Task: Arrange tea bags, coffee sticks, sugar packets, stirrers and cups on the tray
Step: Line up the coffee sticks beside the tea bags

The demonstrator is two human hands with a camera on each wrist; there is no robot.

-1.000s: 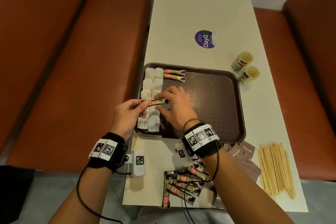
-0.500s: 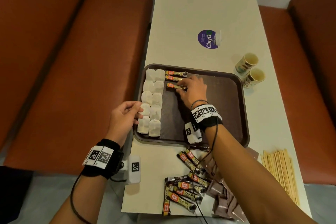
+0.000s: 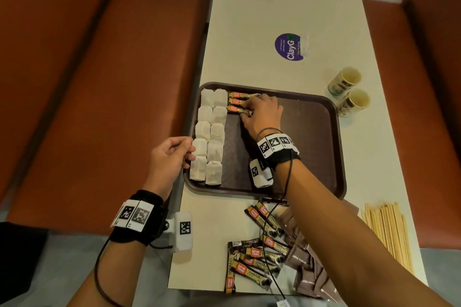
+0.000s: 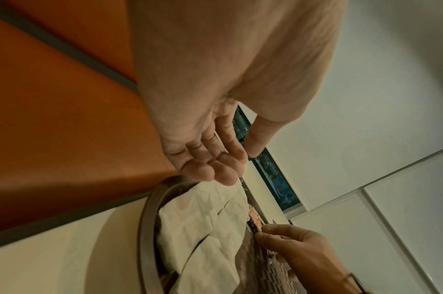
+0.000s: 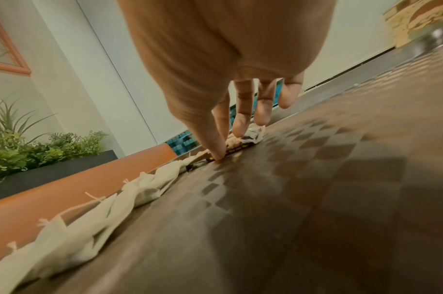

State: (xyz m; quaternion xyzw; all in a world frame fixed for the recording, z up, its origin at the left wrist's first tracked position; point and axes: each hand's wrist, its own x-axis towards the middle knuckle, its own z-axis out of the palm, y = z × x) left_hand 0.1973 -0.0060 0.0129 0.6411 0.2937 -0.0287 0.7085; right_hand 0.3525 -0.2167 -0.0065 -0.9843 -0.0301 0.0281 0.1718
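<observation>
Right hand (image 3: pixel 262 117) fingers pinch the likely light, crinkly, slick coffee sachet (image 3: pixel 235 109) by its right end, third in row on tray (image 3: pixel 324 147) beside tea bags (image 3: pixel 212 132); left hand (image 3: pixel 169 157) fingers loosely curled, empty.

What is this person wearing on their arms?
Each wrist carries a black band topped with white tiles printed with black square codes, plus a white coded box. A thin black cable trails from each. No sleeves.

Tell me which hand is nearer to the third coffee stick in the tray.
Right. The right hand holds the third coffee stick by its end; the left hand hangs empty at the tray's left rim, beyond the tea bags.
</observation>
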